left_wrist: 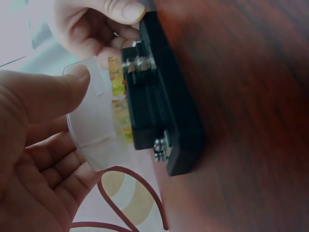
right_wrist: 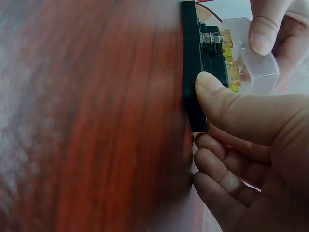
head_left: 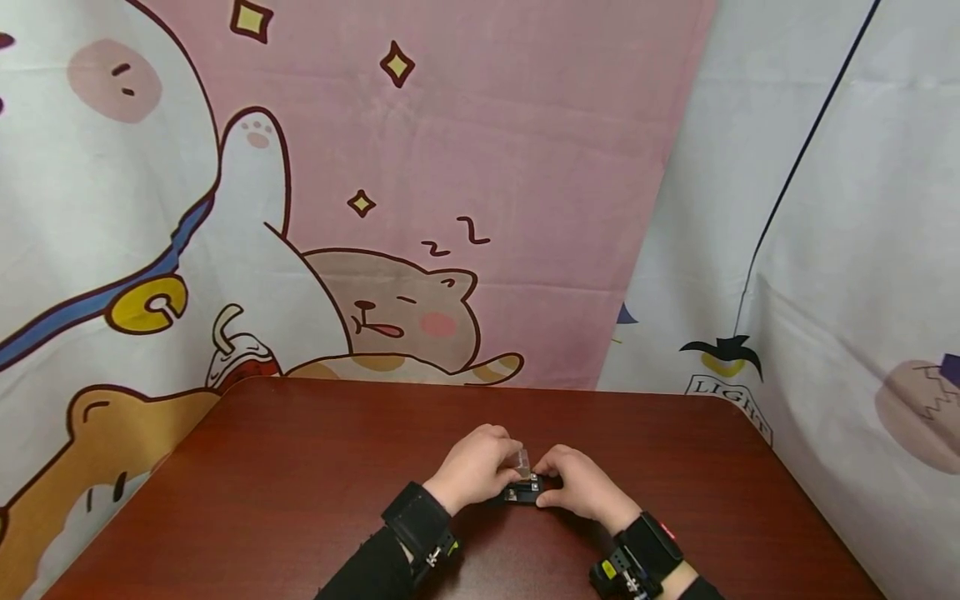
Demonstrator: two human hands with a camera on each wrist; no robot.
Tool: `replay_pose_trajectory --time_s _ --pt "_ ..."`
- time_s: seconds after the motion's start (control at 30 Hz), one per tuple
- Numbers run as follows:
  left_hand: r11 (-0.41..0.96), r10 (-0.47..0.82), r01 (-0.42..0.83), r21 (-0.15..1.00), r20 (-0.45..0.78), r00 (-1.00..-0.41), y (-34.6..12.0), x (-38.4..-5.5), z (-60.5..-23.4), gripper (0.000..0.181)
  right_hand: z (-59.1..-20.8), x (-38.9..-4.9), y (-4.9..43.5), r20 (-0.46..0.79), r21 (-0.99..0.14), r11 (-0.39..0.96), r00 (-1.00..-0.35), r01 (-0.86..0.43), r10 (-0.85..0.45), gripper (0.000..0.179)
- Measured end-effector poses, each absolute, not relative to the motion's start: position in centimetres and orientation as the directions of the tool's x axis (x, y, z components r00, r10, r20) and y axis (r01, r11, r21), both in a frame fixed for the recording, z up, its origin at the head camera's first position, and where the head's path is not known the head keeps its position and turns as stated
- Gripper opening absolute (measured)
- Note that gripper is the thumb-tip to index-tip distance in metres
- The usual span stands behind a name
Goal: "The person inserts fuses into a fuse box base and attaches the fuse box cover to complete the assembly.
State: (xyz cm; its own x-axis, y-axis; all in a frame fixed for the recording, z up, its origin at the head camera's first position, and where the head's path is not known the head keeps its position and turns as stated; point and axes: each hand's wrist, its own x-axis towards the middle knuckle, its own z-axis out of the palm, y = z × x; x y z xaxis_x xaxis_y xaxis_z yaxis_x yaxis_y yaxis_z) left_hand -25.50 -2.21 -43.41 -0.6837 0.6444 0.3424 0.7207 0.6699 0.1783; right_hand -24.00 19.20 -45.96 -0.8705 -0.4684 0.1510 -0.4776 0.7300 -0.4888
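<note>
A black fuse block (head_left: pixel 522 493) lies on the table between both hands. Its row of yellow and orange blade fuses (left_wrist: pixel 117 82) and several metal terminal screws (left_wrist: pixel 159 151) show in the wrist views. My left hand (head_left: pixel 474 468) pinches the clear plastic cover (left_wrist: pixel 99 121) between thumb and fingers. In the right wrist view the cover (right_wrist: pixel 260 70) stands over the fuses, close to them; whether it touches the base cannot be told. My right hand (head_left: pixel 583 485) grips one end of the black base (right_wrist: pixel 192 72), thumb on its edge. Some right-hand fingertips are hidden in the head view.
The brown wooden table (head_left: pixel 337 467) stretches out around the hands. Behind it hangs a cloth (head_left: pixel 525 167) printed with cartoon animals. Black bands with small devices (head_left: pixel 648 550) sit on both wrists.
</note>
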Motion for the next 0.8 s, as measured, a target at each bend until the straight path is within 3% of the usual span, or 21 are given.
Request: replay_pose_trajectory --time_s 0.4,0.8 --pt "0.683 0.665 0.725 0.086 0.336 -0.667 -1.5 -25.6 -44.2 0.018 -46.1 -24.0 19.2 0.155 -0.489 0.724 -0.865 -0.487 -0.477 0.030" --pt "0.694 0.669 0.716 0.072 0.302 -0.679 -1.1 -25.6 -44.3 0.018 -46.0 -24.0 19.2 0.125 -0.501 0.733 -0.877 -0.460 -0.465 0.030"
